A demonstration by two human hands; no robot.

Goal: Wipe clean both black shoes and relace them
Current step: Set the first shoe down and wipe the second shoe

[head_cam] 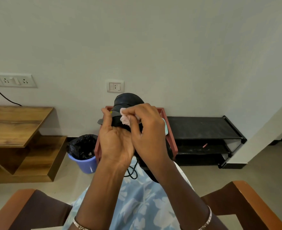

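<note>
Currently wiping: one black shoe held up over the lap.
Fingertips (133,110) of the right hand (148,130) pinch a wadded pink cloth (124,119) against the black shoe (128,99). The left hand (115,138) grips the shoe's side from beneath. A loose lace (132,171) dangles below, so wiping looks underway and relacing not begun. Whether the second shoe is in view is unclear.

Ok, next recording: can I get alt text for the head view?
A seated person holds a black shoe in the left hand and pinches a small pink cloth against it with the right hand. A black lace dangles below; behind stand a reddish frame, a blue bin and a black shoe rack.
</note>
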